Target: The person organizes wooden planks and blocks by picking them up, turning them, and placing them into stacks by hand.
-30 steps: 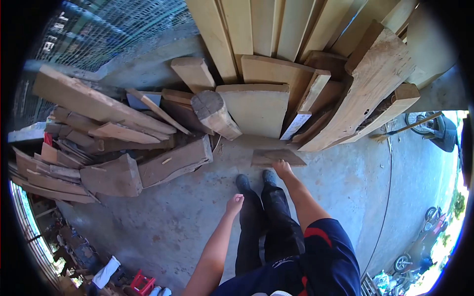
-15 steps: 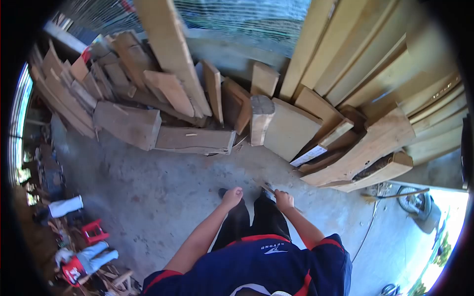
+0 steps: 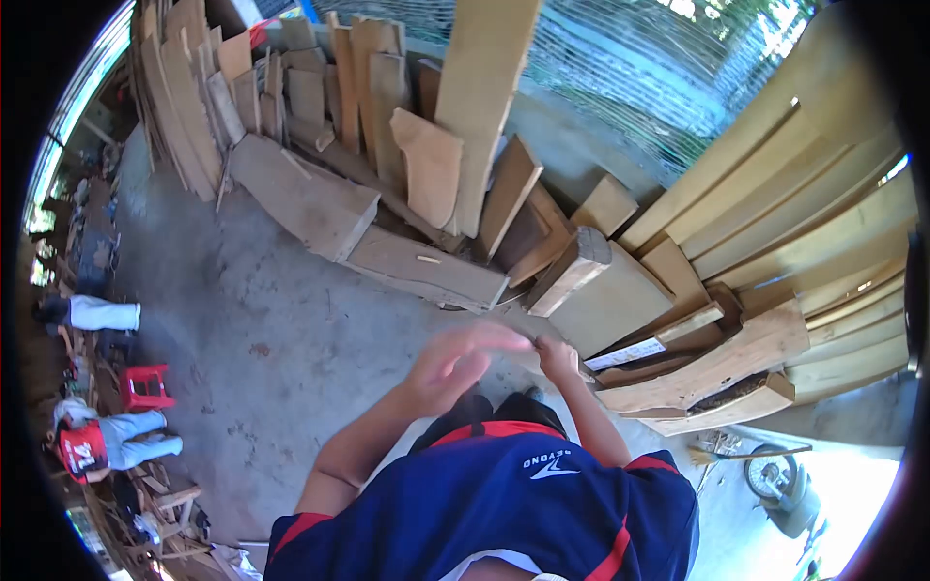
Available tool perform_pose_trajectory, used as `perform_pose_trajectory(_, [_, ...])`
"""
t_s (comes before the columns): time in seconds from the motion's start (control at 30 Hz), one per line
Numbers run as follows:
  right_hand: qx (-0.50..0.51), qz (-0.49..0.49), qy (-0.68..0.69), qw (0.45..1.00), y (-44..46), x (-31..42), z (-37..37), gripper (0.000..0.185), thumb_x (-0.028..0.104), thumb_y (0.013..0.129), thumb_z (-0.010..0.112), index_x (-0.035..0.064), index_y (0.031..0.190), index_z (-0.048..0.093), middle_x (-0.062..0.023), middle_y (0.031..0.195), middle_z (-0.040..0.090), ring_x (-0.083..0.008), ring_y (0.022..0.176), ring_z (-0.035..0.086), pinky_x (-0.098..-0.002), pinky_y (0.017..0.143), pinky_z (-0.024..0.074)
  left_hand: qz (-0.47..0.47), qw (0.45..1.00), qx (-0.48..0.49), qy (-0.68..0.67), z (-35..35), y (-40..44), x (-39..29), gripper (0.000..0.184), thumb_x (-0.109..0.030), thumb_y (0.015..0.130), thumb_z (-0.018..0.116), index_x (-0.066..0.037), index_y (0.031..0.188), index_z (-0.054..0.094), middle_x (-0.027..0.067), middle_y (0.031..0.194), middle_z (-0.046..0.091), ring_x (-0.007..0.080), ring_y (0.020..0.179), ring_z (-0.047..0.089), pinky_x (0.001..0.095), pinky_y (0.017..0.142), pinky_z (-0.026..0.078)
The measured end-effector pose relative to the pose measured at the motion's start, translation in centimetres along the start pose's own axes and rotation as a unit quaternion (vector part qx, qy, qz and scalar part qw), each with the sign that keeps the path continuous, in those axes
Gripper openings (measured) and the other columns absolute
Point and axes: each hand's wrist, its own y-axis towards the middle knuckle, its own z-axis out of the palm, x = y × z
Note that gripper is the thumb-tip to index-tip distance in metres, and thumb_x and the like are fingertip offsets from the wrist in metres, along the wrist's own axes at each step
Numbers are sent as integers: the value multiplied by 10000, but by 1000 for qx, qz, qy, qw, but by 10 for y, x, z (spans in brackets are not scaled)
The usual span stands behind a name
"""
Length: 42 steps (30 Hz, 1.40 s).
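Observation:
My left hand (image 3: 448, 370) is raised in front of my body, fingers stretched out and a little blurred, and nothing shows in it. Close by on its right, my right hand (image 3: 557, 358) is closed round a thin, light-brown strip (image 3: 519, 356), which looks like wood. Part of the strip lies behind the fingers of my left hand, and its exact kind cannot be made out. Beyond my hands, a thick upright wood block (image 3: 573, 271) and a flat board (image 3: 605, 302) lean among other timber.
Planks (image 3: 489, 107) lean on the wall ahead, with long logs (image 3: 310, 198) along the floor. A curved slab (image 3: 712, 358) and a broom (image 3: 751, 454) are on the right. Far left, a red stool (image 3: 147, 387) stands near two people, one in a red shirt (image 3: 82, 452).
My left hand has risen and gone from curled to outstretched, nearer my right hand. My right hand still grips the strip. The view has turned, shifting the wood pile's middle rightward.

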Motion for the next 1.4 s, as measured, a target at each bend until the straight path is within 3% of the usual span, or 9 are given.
perform_pose_trajectory(0.07, [-12,10,-12,1000,15,20,-3,113,229,776,485,139,841,510,-150,692,579,-336,669,569,-444,567,436,128,987,11,-95,-18,-3,-74,585,-452,883,174,-16,877,565,136,875,569,231,775,541,323,659,447])
perform_pose_trajectory(0.13, [-35,-8,-6,999,29,39,-6,114,228,774,493,134,838,502,-150,681,576,-336,668,568,-448,569,433,160,969,-40,-182,-20,-4,-127,642,-499,868,167,-16,797,585,139,806,574,237,735,535,353,599,452])
perform_pose_trajectory(0.2, [-54,-37,-2,998,43,53,-2,114,221,770,504,128,836,501,-145,675,575,-334,668,568,-447,569,434,243,914,-4,-324,-34,0,-153,686,-569,825,175,10,956,518,248,842,547,274,735,515,437,781,360])
perform_pose_trajectory(0.87, [17,-29,-47,998,206,163,29,137,176,735,521,134,864,546,-141,706,583,-329,690,570,-438,581,442,249,889,-57,-380,-203,84,-87,573,-480,865,242,2,1081,462,198,938,489,227,826,487,308,798,357])
perform_pose_trajectory(0.93, [-78,124,-76,986,226,183,55,141,229,744,516,131,844,534,-150,703,583,-329,684,574,-443,578,441,41,989,-4,-139,-256,94,-51,481,-383,893,269,6,1112,447,109,1064,504,144,864,514,304,788,390])
perform_pose_trajectory(0.97, [17,4,-30,999,230,176,38,143,243,758,507,119,828,523,-152,714,583,-331,689,576,-441,579,442,13,998,3,-56,-271,111,-21,339,-253,899,321,-12,1081,474,99,1039,518,157,840,529,296,757,413])
perform_pose_trajectory(1.1, [14,-11,-27,999,254,210,22,123,234,773,493,120,818,506,-157,693,578,-340,671,570,-445,564,438,-198,967,17,163,-287,137,149,392,-251,750,577,-15,1052,491,90,976,523,197,938,477,293,789,390])
perform_pose_trajectory(1.27, [-11,-17,8,1000,281,241,18,121,242,774,492,128,814,491,-151,658,570,-342,635,563,-450,537,427,2,782,255,568,-311,106,293,449,-267,607,657,-69,985,515,105,940,536,249,923,493,418,807,367])
perform_pose_trajectory(1.4, [-72,-45,41,996,298,261,22,117,244,775,499,133,813,492,-137,649,567,-339,628,558,-451,524,419,-20,802,272,531,-343,110,327,167,-198,640,611,-96,758,552,70,694,582,246,741,567,391,681,399])
